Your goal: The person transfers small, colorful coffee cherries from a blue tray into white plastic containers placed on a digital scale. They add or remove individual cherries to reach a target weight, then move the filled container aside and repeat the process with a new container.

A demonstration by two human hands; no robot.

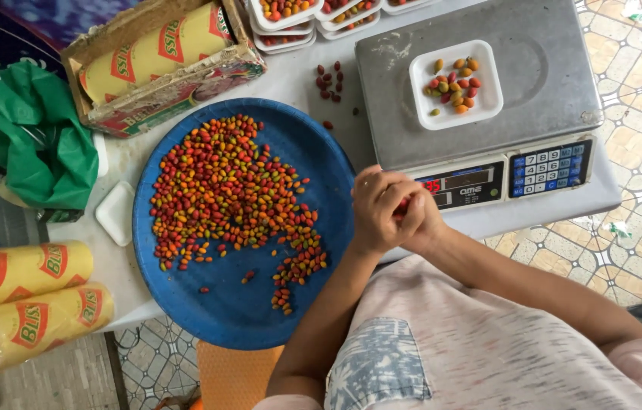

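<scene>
Looking down, we see our left hand [376, 209] and right hand [417, 216] pressed together at the tabletop's [294, 82] near edge, cupped around something small and reddish we cannot identify. The heap of red, orange and green fruits [231, 190] lies just to our left on a round blue tray [207, 304], nearer the left hand. Beyond the hands, away from us, a grey scale [480, 83] carries a small white tray [488, 102] partly filled with the same fruits, nearer the right hand.
</scene>
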